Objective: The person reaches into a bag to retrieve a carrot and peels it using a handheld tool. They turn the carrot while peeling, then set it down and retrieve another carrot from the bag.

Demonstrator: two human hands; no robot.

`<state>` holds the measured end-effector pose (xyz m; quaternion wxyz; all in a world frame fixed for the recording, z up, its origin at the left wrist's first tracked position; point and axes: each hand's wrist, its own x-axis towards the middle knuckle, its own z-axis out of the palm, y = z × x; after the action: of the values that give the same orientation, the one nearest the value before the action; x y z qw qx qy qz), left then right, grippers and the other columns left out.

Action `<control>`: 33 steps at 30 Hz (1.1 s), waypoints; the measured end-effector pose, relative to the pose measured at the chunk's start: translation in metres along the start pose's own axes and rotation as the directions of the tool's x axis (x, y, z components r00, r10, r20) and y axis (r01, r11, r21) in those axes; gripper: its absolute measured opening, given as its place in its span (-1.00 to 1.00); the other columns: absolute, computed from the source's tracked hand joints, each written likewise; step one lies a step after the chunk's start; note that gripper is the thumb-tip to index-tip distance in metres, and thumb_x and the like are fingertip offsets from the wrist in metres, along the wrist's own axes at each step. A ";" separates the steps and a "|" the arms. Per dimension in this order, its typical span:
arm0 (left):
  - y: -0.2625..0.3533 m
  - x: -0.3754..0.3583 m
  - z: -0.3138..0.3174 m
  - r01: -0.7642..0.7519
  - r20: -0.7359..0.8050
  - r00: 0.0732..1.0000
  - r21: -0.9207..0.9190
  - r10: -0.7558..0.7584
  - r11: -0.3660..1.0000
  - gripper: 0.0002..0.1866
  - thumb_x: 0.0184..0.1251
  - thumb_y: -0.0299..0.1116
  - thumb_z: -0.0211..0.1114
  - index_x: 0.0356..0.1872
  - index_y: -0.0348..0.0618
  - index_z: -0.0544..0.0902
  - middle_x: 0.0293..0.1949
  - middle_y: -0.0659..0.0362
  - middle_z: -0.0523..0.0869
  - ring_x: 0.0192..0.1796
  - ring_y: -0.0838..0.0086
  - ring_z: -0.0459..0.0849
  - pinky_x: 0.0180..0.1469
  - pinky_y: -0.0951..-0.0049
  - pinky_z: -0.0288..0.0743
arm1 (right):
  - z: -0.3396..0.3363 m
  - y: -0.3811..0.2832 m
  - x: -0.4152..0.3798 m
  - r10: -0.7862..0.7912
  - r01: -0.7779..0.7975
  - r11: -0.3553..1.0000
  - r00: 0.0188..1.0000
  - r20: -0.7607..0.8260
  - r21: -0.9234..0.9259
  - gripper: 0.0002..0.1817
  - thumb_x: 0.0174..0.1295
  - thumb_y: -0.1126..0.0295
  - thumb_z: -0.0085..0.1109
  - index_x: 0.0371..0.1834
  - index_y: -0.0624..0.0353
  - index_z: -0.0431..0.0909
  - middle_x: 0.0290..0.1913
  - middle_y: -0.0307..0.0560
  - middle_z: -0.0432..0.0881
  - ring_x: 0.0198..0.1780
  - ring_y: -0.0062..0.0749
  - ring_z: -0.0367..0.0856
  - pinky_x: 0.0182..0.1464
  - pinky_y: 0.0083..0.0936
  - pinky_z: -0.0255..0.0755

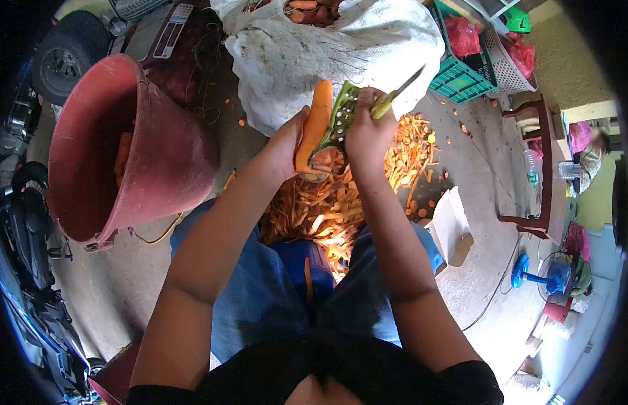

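My left hand [287, 143] is closed around a large orange carrot [316, 125], which stands lengthwise away from me. A green tool with rows of holes, like a wide peeler [341, 115], is gripped in my right hand [372, 140], its lower end right at the carrot's side. The same hand also holds a small knife [383, 106] by its yellow-green handle, with the blade pointing up and right. Under both hands a heap of orange peelings [327, 209] covers the floor between my knees. A blue object [297, 260] sits between my legs.
Straight ahead stands a white sack [314, 57] of carrots. At left a big red tub [172, 135] leans open, a carrot inside. A green crate [462, 84] is at the upper right, and an open cardboard box [452, 229] lies by my right knee. Motorbike parts [34, 236] line the far left.
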<state>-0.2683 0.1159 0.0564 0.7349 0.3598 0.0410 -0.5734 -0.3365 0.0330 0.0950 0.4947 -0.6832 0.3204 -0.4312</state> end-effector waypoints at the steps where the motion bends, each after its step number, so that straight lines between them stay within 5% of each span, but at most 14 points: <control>1: -0.002 0.000 0.001 0.001 0.001 1.000 0.000 -0.001 1.000 -0.59 0.27 -0.08 -0.21 -0.02 -0.12 0.34 -0.13 0.13 0.52 -0.19 0.43 0.55 -0.16 0.34 0.46 | 0.002 -0.002 -0.002 0.006 -0.006 1.000 1.000 0.008 0.006 -0.80 0.18 0.39 -0.12 -0.45 0.33 0.37 -0.64 -0.10 0.41 -0.62 -0.55 0.33 -0.53 -0.57 0.26; 3: -0.004 0.000 0.002 -0.013 0.096 0.995 -0.032 0.016 0.999 -0.61 0.29 -0.10 -0.26 -0.03 -0.10 0.34 -0.16 0.14 0.53 -0.18 0.44 0.55 -0.15 0.36 0.46 | 0.003 0.002 -0.003 -0.034 0.034 0.999 0.999 0.000 -0.026 -0.77 0.17 0.34 -0.07 -0.40 0.35 0.41 -0.61 -0.23 0.41 -0.58 -0.65 0.28 -0.51 -0.64 0.22; 7: -0.004 -0.012 0.013 0.039 0.032 0.999 0.002 -0.039 0.999 -0.60 0.29 -0.09 -0.25 -0.04 -0.13 0.35 -0.23 0.14 0.56 -0.23 0.44 0.56 -0.21 0.40 0.49 | -0.004 0.004 0.000 0.010 -0.010 0.990 1.000 -0.002 -0.143 -0.75 0.16 0.33 -0.07 -0.43 0.36 0.41 -0.64 -0.17 0.41 -0.58 -0.62 0.29 -0.52 -0.61 0.22; 9: -0.008 -0.009 0.008 0.158 0.050 0.983 0.248 -0.176 0.956 -0.58 0.27 -0.06 -0.20 -0.08 -0.17 0.37 -0.31 0.13 0.57 -0.33 0.41 0.59 -0.32 0.42 0.52 | -0.010 0.022 0.017 -0.071 0.047 0.987 0.986 -0.152 -0.153 -0.77 0.13 0.36 -0.06 -0.48 0.36 0.43 -0.67 -0.14 0.40 -0.61 -0.58 0.29 -0.53 -0.57 0.22; 11: -0.008 -0.019 0.007 0.232 0.190 0.945 0.177 -0.265 0.956 -0.56 0.23 -0.02 -0.14 -0.12 -0.21 0.39 -0.37 0.09 0.58 -0.43 0.39 0.59 -0.42 0.40 0.53 | -0.028 0.035 0.044 -0.100 0.029 0.975 0.944 -0.314 -0.221 -0.75 0.10 0.37 -0.08 -0.55 0.36 0.44 -0.68 -0.11 0.41 -0.61 -0.54 0.32 -0.53 -0.52 0.24; 13: 0.002 -0.035 0.017 0.259 0.206 0.915 0.361 -0.348 0.896 -0.60 0.21 -0.05 -0.06 -0.18 -0.20 0.42 -0.37 0.09 0.57 -0.43 0.47 0.58 -0.47 0.48 0.50 | -0.054 0.032 0.067 0.028 -0.117 0.974 0.911 -0.411 -0.194 -0.79 0.10 0.42 -0.07 -0.51 0.39 0.43 -0.58 0.06 0.50 -0.57 -0.30 0.47 -0.49 -0.45 0.31; 17: 0.002 -0.042 0.022 0.266 0.138 0.926 0.417 -0.350 0.869 -0.55 0.19 -0.01 -0.06 -0.18 -0.24 0.40 -0.41 0.04 0.56 -0.47 0.39 0.58 -0.45 0.42 0.51 | -0.071 0.050 0.081 -0.110 -0.059 0.959 0.824 -0.556 -0.278 -0.76 0.10 0.41 -0.07 -0.52 0.45 0.41 -0.62 0.00 0.48 -0.63 -0.45 0.38 -0.56 -0.48 0.24; 19: 0.000 -0.035 0.017 0.271 0.141 0.930 0.363 -0.340 0.892 -0.54 0.21 -0.01 -0.11 -0.15 -0.25 0.39 -0.40 0.03 0.56 -0.47 0.36 0.58 -0.47 0.37 0.51 | -0.070 0.043 0.078 0.064 -0.078 0.997 0.862 -0.503 -0.006 -0.77 0.10 0.41 -0.07 -0.52 0.42 0.42 -0.66 -0.07 0.44 -0.65 -0.53 0.32 -0.58 -0.53 0.21; 23: 0.002 -0.020 0.010 0.236 0.170 0.952 0.125 -0.255 0.964 -0.53 0.24 0.00 -0.20 -0.13 -0.23 0.38 -0.37 0.02 0.56 -0.46 0.32 0.58 -0.45 0.30 0.50 | -0.041 0.006 0.047 0.001 -0.014 0.999 0.950 -0.314 -0.039 -0.71 0.12 0.31 -0.05 -0.52 0.37 0.44 -0.63 -0.20 0.43 -0.59 -0.62 0.29 -0.56 -0.63 0.17; 25: 0.000 -0.011 0.003 0.232 0.165 0.958 0.031 -0.233 0.972 -0.58 0.26 -0.05 -0.21 -0.12 -0.20 0.38 -0.34 0.04 0.56 -0.39 0.33 0.58 -0.34 0.32 0.50 | -0.027 -0.002 0.030 0.198 -0.189 0.980 0.964 -0.178 0.064 -0.73 0.14 0.29 -0.06 -0.44 0.35 0.44 -0.59 -0.23 0.41 -0.57 -0.64 0.27 -0.54 -0.66 0.17; 27: -0.005 -0.005 0.003 0.049 0.072 0.996 0.019 -0.050 0.999 -0.61 0.27 -0.10 -0.21 -0.11 -0.17 0.38 -0.30 0.08 0.56 -0.31 0.38 0.57 -0.22 0.36 0.47 | -0.014 -0.004 0.014 0.120 -0.112 0.975 0.992 -0.027 0.192 -0.77 0.16 0.32 -0.08 -0.41 0.30 0.42 -0.60 -0.29 0.37 -0.58 -0.70 0.25 -0.54 -0.72 0.15; 33: -0.006 -0.011 0.003 0.025 0.120 0.992 -0.031 -0.021 0.999 -0.61 0.28 -0.13 -0.20 -0.05 -0.21 0.35 -0.17 0.07 0.53 -0.15 0.37 0.54 -0.08 0.32 0.42 | -0.001 0.004 0.000 0.005 -0.007 0.999 0.999 0.032 0.054 -0.77 0.17 0.34 -0.09 -0.40 0.33 0.41 -0.61 -0.28 0.36 -0.56 -0.73 0.24 -0.51 -0.73 0.17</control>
<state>-0.2781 0.1230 0.0613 0.7352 0.3121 0.0101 -0.6016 -0.3373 0.0319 0.0916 0.5192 -0.6754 0.3026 -0.4274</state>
